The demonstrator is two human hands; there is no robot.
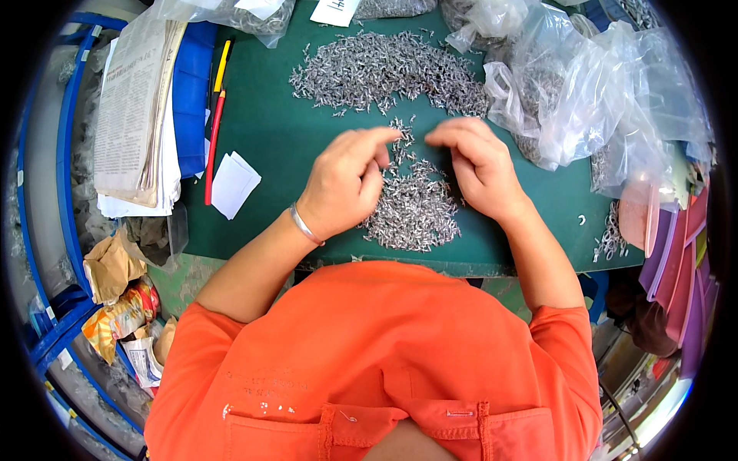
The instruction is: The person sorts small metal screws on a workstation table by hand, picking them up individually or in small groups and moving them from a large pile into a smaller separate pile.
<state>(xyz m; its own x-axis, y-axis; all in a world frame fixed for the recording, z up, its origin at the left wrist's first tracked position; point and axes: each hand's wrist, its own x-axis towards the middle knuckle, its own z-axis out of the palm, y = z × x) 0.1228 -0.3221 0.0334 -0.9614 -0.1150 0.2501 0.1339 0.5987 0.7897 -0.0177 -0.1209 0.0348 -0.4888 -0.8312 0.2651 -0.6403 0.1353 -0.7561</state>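
Small grey metal pieces, like tiny screws or pins, lie in a near heap (415,211) between my forearms, with a thin trail running up from it. Beyond it spreads a larger, wider pile (377,69) of similar pieces. My left hand (346,180) is at the left side of the near heap, index finger stretched towards the trail, thumb apart from it. Across the trail, my right hand (480,165) has its index finger pointing inward and the other fingers loosely bent. Nothing shows in either hand, though the undersides of the fingers are hidden.
The green tabletop (269,100) carries white paper slips (234,184), a red pencil (214,150) and a yellow pen (223,65) on the left. Newspapers (131,107) lie by a blue bin (197,100). Clear plastic bags (592,100) crowd the right, near metal rings (611,234).
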